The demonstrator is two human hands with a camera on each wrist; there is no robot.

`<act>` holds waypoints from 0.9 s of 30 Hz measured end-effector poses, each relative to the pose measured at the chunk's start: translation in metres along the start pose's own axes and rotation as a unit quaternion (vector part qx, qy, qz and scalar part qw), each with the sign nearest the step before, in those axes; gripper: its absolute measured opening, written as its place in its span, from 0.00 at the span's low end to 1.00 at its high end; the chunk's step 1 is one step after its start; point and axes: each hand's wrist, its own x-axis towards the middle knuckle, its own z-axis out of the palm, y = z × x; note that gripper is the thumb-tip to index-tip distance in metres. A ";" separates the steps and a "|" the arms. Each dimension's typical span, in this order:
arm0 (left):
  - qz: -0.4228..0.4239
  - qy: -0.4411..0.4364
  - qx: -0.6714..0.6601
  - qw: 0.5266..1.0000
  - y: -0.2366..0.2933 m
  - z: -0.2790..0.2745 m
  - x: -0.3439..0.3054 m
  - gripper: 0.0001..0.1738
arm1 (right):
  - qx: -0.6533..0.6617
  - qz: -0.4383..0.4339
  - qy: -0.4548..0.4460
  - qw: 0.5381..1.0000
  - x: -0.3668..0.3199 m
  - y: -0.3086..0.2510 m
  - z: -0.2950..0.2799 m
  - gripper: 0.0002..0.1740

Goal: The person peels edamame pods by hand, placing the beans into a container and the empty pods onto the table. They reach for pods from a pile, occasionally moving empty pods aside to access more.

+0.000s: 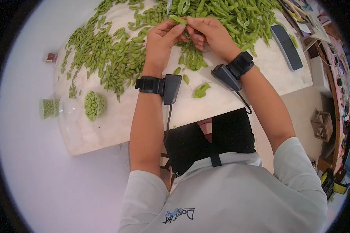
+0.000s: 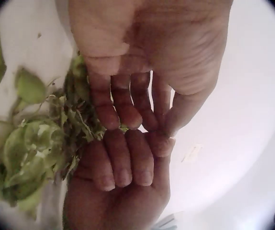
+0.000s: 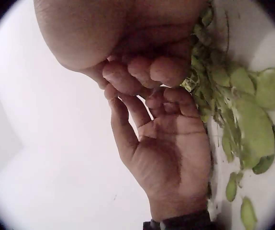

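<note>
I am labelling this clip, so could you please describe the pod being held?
Start at the white table strewn with green pods. Over the pile the left hand and right hand meet, pinching one pod between their fingertips. It alone is held; the others lie loose.

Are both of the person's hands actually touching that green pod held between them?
Touching. The head view shows the left hand and right hand each pinching an end of the green pod, with no gap.

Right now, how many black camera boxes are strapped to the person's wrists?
2. One black plastic camera box sits strapped behind the left hand, the other behind the right hand. None looks hidden.
</note>
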 end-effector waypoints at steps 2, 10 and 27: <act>0.001 -0.003 -0.003 1.000 -0.002 -0.002 0.000 0.10 | 0.003 0.004 0.001 1.000 0.000 0.000 0.001 0.22; 0.012 0.021 0.010 1.000 -0.001 0.004 0.002 0.09 | 0.004 0.014 -0.003 1.000 0.000 -0.001 0.001 0.23; 0.008 0.018 0.021 1.000 -0.004 -0.003 0.001 0.07 | -0.014 0.011 0.008 1.000 -0.001 -0.002 0.002 0.21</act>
